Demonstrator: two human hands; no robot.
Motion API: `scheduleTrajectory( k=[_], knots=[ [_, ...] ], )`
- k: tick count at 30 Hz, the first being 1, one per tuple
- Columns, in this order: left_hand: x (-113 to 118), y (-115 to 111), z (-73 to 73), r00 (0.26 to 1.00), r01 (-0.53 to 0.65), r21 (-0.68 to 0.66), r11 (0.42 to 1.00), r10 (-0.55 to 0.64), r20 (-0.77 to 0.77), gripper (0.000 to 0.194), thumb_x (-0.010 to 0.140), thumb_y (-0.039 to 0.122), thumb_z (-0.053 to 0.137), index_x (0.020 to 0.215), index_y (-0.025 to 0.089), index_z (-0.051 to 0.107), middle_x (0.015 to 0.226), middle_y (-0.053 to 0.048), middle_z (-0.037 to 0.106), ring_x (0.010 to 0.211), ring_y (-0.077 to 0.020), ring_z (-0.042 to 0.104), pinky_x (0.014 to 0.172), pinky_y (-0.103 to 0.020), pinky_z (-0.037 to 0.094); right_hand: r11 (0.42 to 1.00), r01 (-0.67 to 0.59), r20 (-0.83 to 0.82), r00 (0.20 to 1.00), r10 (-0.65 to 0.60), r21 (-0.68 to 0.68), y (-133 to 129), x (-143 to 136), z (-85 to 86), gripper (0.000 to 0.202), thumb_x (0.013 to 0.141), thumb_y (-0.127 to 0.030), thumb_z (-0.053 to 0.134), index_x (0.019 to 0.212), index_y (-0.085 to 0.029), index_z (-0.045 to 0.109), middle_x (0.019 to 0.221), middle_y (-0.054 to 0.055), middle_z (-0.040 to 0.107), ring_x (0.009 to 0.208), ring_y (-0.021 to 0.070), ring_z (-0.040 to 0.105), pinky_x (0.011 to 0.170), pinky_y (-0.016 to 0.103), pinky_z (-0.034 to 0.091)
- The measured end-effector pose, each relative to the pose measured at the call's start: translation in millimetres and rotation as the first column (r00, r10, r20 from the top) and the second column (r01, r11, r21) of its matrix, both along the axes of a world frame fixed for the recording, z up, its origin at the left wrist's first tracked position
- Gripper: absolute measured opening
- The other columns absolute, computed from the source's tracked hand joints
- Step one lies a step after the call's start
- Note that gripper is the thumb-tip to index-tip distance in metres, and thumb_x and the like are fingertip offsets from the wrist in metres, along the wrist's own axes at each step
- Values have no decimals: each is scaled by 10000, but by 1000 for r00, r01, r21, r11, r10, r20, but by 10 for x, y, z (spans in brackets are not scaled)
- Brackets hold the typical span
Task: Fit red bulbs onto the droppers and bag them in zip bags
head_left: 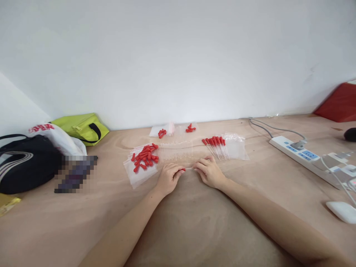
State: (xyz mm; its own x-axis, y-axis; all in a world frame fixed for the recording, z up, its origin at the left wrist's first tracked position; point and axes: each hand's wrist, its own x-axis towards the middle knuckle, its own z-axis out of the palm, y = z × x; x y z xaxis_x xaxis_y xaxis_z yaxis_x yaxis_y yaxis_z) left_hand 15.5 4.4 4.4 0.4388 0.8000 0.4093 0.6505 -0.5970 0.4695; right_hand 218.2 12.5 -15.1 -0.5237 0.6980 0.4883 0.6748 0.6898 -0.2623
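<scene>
My left hand [169, 178] is closed on a red rubber dropper bulb [183, 169]. In my right hand [209, 172] is a thin glass dropper tube [189, 168], its left end at the bulb; whether it sits inside the bulb is too small to tell. Beyond my hands lies a row of clear glass tubes [175, 150]. A heap of loose red bulbs [145, 156] rests on plastic bags [139, 177] to the left. Several droppers with red bulbs fitted [215, 142] lie side by side to the right, partly over a clear bag [236, 146].
Two small groups of red bulbs [162, 133] lie on bags near the wall. A white power strip [294, 150] with cords and a white case [342, 211] are on the right. At left are a black bag [27, 163], a green bag [80, 128] and a blurred dark object [76, 174].
</scene>
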Motion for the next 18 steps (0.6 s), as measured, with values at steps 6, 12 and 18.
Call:
scheduleTrajectory(
  k=[6,12,18],
  knots=[
    [-12,2,-5,999,40,3,999,-40,-36,176,853,276,472,798,203,623,783,-5,665,763,-162,582,770,-331,376,997,-68,2,998,68,30,70,16,-15,202,862,-174,394,870,-195,594,846,29,624,799,131,526,831,333,220],
    [-19,-1,-20,997,46,67,997,-42,-59,173,852,261,481,773,199,621,748,2,668,725,-151,577,769,-343,332,991,-82,-13,996,84,109,79,7,0,228,833,-128,411,874,-208,620,820,22,617,716,118,500,800,337,210],
    [-9,-20,-18,994,55,161,985,-40,-97,204,857,285,460,752,192,609,684,4,648,680,-140,566,831,-355,329,986,-63,29,998,59,152,5,-27,-3,232,817,-116,398,835,-173,623,738,29,587,644,115,450,709,316,210]
  ],
)
